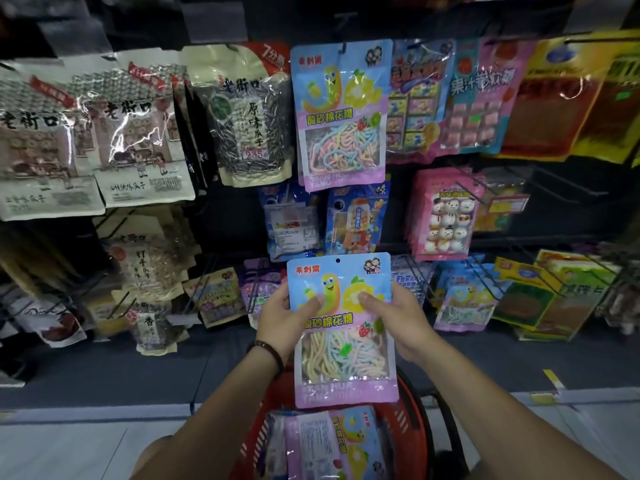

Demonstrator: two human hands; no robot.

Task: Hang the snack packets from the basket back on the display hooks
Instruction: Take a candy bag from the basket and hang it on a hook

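I hold a blue-and-purple candy packet (343, 362) upright in front of the display, its hang hole at the top. My left hand (282, 318) grips its left edge and my right hand (401, 320) grips its right edge, thumbs on the front. The same kind of packet (341, 112) hangs on a hook above. Below my arms sits the red basket (405, 420) holding more packets (329, 445) of this sort.
Sunflower seed bags (138, 133) hang at the left, colourful candy packs (446, 213) and orange-yellow packs (561, 98) at the right. Black wire hooks (550, 181) stick out from the dark panel. A grey shelf base and pale floor lie below.
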